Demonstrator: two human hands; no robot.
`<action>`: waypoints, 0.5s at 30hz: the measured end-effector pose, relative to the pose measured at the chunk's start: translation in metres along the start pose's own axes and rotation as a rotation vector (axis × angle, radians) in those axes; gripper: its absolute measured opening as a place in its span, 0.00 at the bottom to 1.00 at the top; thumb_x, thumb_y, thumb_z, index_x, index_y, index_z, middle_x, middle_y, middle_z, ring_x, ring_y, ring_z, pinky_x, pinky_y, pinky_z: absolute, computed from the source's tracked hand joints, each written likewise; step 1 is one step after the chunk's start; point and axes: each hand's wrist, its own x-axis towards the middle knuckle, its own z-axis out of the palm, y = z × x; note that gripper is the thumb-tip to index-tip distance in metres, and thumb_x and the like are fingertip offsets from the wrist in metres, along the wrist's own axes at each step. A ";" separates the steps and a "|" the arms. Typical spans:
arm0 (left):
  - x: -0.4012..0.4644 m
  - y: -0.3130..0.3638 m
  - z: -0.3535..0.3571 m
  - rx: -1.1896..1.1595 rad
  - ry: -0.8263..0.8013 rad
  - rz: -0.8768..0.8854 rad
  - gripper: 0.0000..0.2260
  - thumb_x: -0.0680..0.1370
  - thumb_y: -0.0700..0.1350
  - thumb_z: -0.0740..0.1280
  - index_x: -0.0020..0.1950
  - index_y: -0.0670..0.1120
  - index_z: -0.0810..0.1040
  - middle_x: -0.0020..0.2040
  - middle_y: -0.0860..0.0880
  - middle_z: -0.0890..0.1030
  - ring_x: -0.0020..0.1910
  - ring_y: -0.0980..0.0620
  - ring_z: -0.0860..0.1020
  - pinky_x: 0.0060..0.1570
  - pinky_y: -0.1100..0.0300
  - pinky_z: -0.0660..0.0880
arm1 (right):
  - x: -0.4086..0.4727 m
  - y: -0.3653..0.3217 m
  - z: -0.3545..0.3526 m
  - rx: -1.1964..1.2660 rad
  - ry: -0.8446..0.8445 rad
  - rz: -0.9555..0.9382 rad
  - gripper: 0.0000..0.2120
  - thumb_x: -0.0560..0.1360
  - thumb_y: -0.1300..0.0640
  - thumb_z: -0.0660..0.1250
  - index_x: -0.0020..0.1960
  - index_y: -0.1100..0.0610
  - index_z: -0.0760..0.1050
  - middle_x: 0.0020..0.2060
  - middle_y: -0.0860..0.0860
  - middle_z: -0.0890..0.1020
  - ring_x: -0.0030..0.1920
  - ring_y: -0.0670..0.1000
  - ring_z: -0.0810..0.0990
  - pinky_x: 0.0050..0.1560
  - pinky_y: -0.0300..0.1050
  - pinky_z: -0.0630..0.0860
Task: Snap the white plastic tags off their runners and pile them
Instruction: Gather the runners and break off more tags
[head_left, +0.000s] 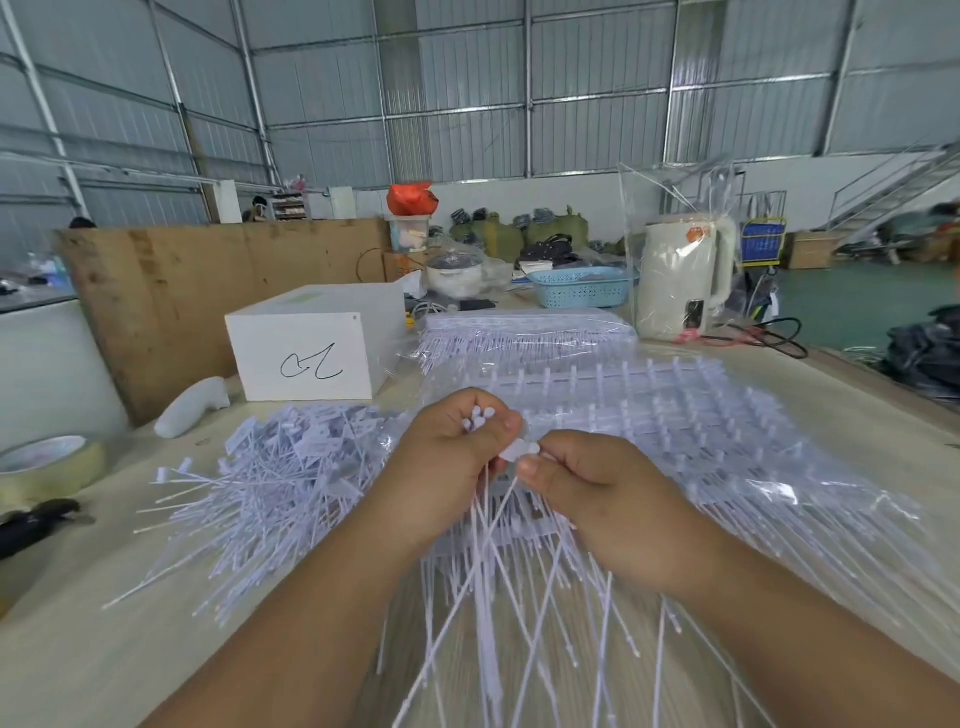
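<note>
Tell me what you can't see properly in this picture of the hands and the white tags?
Head view only:
- Left hand: its palm and how many tags it grips, hidden by the fingers.
- Right hand: the tag head it pinches, partly covered by the thumb.
- Runner: mostly behind both hands.
- Kettle label: too small.
- Tape roll: cut off left.

The white box (311, 353) on the bench carries a black hand-drawn scrawl on its front face, loops that form no sure letter or number. The kettle (685, 275) has a small orange sticker near its top, too small to read. No other writing is legible
</note>
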 end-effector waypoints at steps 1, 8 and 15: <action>0.000 0.000 0.002 0.020 0.038 0.006 0.09 0.79 0.40 0.67 0.38 0.46 0.76 0.26 0.54 0.76 0.24 0.59 0.71 0.25 0.68 0.67 | 0.000 -0.001 0.002 -0.021 0.024 -0.007 0.18 0.80 0.50 0.63 0.34 0.57 0.68 0.23 0.43 0.67 0.26 0.44 0.64 0.29 0.38 0.63; 0.000 -0.003 0.015 0.099 0.363 0.086 0.11 0.78 0.44 0.67 0.36 0.53 0.76 0.26 0.56 0.75 0.26 0.55 0.70 0.33 0.59 0.67 | 0.004 -0.008 0.018 -0.095 0.198 -0.043 0.19 0.80 0.47 0.60 0.33 0.52 0.64 0.25 0.44 0.70 0.27 0.44 0.65 0.31 0.48 0.64; 0.003 -0.002 0.008 -0.016 0.627 -0.003 0.08 0.79 0.44 0.65 0.40 0.49 0.76 0.31 0.51 0.76 0.29 0.54 0.73 0.32 0.60 0.69 | 0.005 -0.008 0.019 -0.205 0.329 -0.117 0.18 0.79 0.44 0.56 0.32 0.48 0.60 0.27 0.41 0.74 0.26 0.45 0.68 0.29 0.44 0.66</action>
